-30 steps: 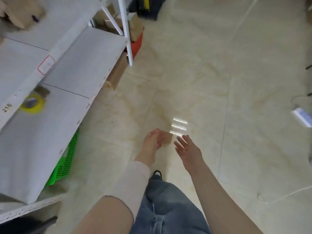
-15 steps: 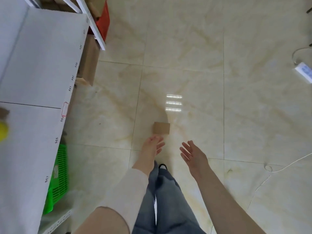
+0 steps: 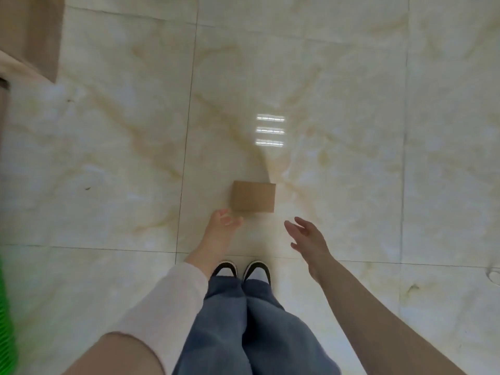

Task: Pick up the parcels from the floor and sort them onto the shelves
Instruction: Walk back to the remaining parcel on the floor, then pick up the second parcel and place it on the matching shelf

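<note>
box (image 3: 253,196): small brown cardboard one, flat on the tile floor (image 3: 108,158), just ahead of the shoes (image 3: 240,270)
left hand (image 3: 222,229): fingers loose n spread, empty, tips right by box's near-left corner, can't tell if touching
right hand (image 3: 307,238): spread wide, empty, near box but apart
far left edge: smth green (image 3: 6,315), blurry

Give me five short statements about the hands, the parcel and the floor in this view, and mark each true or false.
1. The brown parcel lies on the tiled floor. True.
2. The right hand grips the parcel. False: it is open and apart from it.
3. The left hand is nearer the parcel than the right. True.
4. Both forearms are bare. False: the left wears a pale sleeve.
5. The parcel sits between the shoes. False: it lies ahead of them.
</note>
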Motion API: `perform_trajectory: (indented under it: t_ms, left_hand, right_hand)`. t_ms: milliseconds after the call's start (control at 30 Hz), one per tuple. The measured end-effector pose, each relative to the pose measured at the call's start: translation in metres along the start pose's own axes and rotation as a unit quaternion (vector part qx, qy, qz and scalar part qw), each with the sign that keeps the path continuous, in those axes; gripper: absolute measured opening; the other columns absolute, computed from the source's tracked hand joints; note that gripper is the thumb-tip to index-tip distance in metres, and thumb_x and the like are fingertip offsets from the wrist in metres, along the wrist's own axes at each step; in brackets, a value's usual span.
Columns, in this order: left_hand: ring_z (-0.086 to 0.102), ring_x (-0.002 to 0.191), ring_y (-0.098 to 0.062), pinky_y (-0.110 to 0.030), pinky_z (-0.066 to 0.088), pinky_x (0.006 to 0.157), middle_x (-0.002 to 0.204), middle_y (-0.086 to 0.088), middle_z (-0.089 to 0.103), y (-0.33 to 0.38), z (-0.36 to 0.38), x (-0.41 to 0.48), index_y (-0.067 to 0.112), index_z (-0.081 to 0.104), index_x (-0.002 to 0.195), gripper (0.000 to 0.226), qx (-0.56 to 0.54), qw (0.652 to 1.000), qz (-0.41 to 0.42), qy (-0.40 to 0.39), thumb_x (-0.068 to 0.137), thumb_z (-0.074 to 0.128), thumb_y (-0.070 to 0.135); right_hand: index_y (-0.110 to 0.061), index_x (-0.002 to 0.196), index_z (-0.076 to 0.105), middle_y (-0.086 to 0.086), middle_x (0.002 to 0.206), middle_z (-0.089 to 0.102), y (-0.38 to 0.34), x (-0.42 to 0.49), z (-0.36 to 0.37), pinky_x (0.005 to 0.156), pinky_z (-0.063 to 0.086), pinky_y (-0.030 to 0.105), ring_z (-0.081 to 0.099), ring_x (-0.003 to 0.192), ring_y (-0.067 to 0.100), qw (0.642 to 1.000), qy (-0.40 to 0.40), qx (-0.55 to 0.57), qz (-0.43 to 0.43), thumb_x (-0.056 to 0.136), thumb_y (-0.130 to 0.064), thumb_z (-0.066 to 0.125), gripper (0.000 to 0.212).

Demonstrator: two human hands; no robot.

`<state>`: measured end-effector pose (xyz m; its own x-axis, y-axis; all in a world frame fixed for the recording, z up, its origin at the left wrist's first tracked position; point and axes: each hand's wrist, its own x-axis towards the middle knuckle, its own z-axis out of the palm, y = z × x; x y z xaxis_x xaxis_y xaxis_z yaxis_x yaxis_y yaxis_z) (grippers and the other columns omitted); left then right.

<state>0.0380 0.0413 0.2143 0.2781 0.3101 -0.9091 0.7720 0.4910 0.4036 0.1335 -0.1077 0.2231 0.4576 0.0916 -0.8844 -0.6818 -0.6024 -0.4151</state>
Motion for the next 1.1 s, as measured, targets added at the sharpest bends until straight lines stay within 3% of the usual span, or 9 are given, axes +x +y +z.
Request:
perform_trajectory:
  t_ms: [133,233,333,433,533,733,833,933,1100]
  left_hand:
    - [0.03,0.145,-0.023,-0.028,0.03,0.109,0.158,-0.011,0.027,-0.022,0.016,0.121,0.01,0.02,0.152,0.068,0.036,0.999,0.024,0.008,0.095,0.054,0.024]
    - [0.037,0.141,-0.026,-0.033,0.031,0.113,0.156,-0.014,0.032,-0.034,0.023,0.186,0.011,0.02,0.152,0.071,0.047,0.998,0.038,0.007,0.093,0.056,0.028]
    - [0.048,0.132,-0.027,-0.031,0.042,0.105,0.148,-0.014,0.044,-0.048,0.027,0.218,0.007,0.029,0.148,0.063,0.029,0.998,0.052,0.012,0.093,0.057,0.021]
    - [0.05,0.13,-0.026,-0.022,0.041,0.091,0.144,-0.013,0.048,-0.055,0.03,0.227,0.005,0.033,0.146,0.057,0.035,0.998,0.056,0.02,0.094,0.055,0.016]
    - [0.051,0.129,-0.026,-0.021,0.041,0.089,0.143,-0.014,0.049,-0.054,0.03,0.217,0.004,0.035,0.144,0.056,0.035,0.998,0.054,0.023,0.094,0.055,0.017]
    - [0.054,0.122,-0.026,-0.039,0.043,0.106,0.137,-0.009,0.052,-0.022,0.019,0.123,0.011,0.039,0.137,0.061,0.032,0.999,0.024,0.024,0.091,0.05,0.049]
    - [0.054,0.117,-0.026,-0.05,0.046,0.102,0.125,-0.006,0.051,0.013,0.004,0.044,0.016,0.038,0.129,0.063,0.022,0.999,-0.003,0.029,0.088,0.039,0.063]
    - [0.051,0.117,-0.026,-0.051,0.045,0.103,0.119,-0.005,0.048,0.052,-0.011,-0.048,0.017,0.034,0.124,0.059,0.004,0.999,-0.034,0.035,0.088,0.039,0.063]
    - [0.047,0.112,-0.022,-0.039,0.042,0.103,0.121,-0.003,0.045,0.13,-0.032,-0.223,0.025,0.029,0.116,0.031,-0.058,0.997,0.008,0.042,0.095,0.046,0.039]
  right_hand:
    - [-0.013,0.144,0.04,0.008,0.144,0.049,0.035,0.13,0.019,0.108,0.041,0.04,0.05,0.128,0.023,0.999,-0.002,-0.047,-0.026,0.089,-0.035,0.062,0.064]
    - [-0.014,0.144,0.04,0.007,0.143,0.049,0.056,0.193,0.03,0.109,0.041,0.041,0.051,0.127,0.023,0.997,-0.01,-0.071,-0.036,0.089,-0.038,0.061,0.064]
    - [-0.014,0.141,0.045,0.008,0.137,0.054,0.07,0.228,0.036,0.106,0.045,0.041,0.055,0.121,0.021,0.997,-0.023,-0.048,-0.05,0.091,-0.036,0.059,0.056]
    - [-0.011,0.136,0.051,0.007,0.127,0.057,0.076,0.238,0.039,0.102,0.048,0.039,0.058,0.114,0.021,0.997,-0.029,-0.03,-0.064,0.091,-0.033,0.059,0.05]
    - [-0.01,0.133,0.053,0.007,0.125,0.058,0.076,0.228,0.039,0.105,0.046,0.044,0.057,0.119,0.024,0.997,-0.025,-0.035,-0.068,0.091,-0.032,0.059,0.048]
    - [-0.01,0.136,0.05,0.002,0.128,0.054,0.046,0.126,0.026,0.101,0.046,0.036,0.057,0.114,0.02,0.998,-0.014,-0.021,-0.066,0.093,-0.028,0.058,0.047]
    - [-0.013,0.137,0.049,-0.002,0.125,0.056,0.013,0.045,0.011,0.091,0.045,0.028,0.056,0.115,0.018,0.997,-0.023,-0.014,-0.071,0.093,-0.024,0.058,0.046]
    - [-0.01,0.133,0.052,-0.001,0.13,0.059,-0.021,-0.049,-0.006,0.088,0.043,0.024,0.056,0.117,0.017,0.997,-0.028,0.005,-0.07,0.092,-0.018,0.059,0.042]
    - [-0.011,0.116,0.054,0.003,0.13,0.058,-0.096,-0.22,-0.044,0.105,0.042,0.033,0.056,0.118,0.018,0.993,-0.058,0.092,-0.054,0.094,-0.027,0.054,0.027]
